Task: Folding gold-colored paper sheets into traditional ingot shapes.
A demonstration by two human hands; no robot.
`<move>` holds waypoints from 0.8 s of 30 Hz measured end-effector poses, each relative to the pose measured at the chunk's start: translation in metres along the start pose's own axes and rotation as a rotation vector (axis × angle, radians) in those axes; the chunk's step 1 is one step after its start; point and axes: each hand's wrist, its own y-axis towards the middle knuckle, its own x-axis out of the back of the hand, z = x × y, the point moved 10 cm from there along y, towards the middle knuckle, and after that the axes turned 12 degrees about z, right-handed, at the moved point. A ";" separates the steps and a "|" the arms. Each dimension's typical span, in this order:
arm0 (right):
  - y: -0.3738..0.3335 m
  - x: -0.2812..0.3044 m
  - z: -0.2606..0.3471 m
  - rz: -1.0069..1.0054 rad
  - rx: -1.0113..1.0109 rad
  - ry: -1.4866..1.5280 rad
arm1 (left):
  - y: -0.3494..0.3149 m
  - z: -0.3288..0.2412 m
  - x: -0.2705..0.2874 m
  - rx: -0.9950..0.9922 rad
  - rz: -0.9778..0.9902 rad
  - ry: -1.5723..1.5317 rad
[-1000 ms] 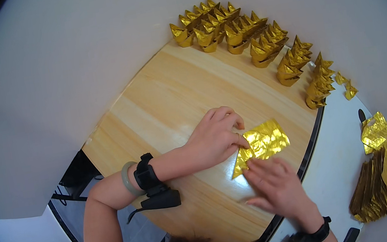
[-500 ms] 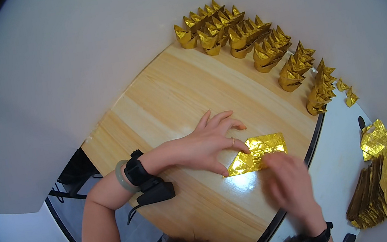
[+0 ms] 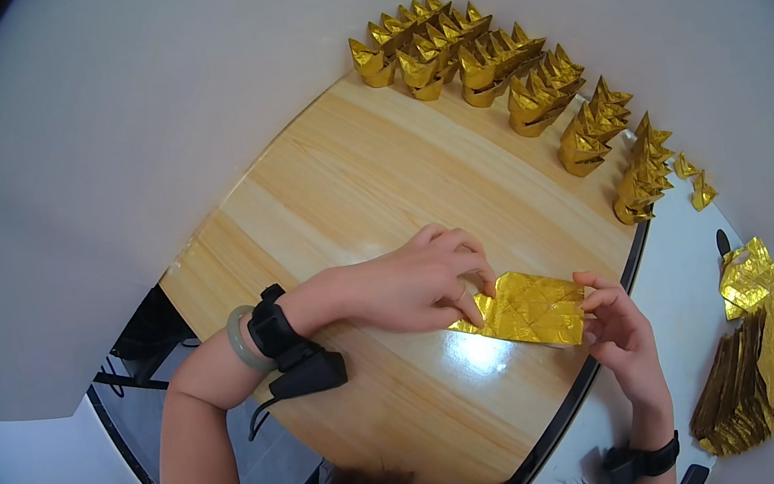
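A folded strip of shiny gold foil paper [image 3: 534,308] with creases lies low over the wooden table in front of me. My left hand [image 3: 424,282] is at its left end, fingers bent and pinching the foil. At the right end, my right hand [image 3: 619,319] grips the short edge between thumb and fingers. The undersides of the fingertips are partly hidden.
Several rows of folded gold foil ingots [image 3: 536,97] stand along the table's far right side. Two small gold pieces [image 3: 700,190] sit beyond them. A fanned stack of gold foil sheets [image 3: 734,390] lies at the right on a white surface [image 3: 659,331].
My right hand has moved right, from over the foil to its right edge. The foil has turned slightly, its right end now nearer me. My left fingers have curled in from being spread.
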 end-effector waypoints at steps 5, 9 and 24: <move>0.008 -0.010 0.018 0.050 0.035 -0.684 | 0.003 0.005 0.000 0.020 -0.027 -0.037; 0.007 0.005 0.019 -0.203 -0.025 -0.743 | 0.003 0.008 0.001 0.018 -0.010 -0.035; 0.010 -0.009 0.014 0.001 0.036 -0.621 | 0.004 0.001 0.002 -0.036 -0.028 -0.036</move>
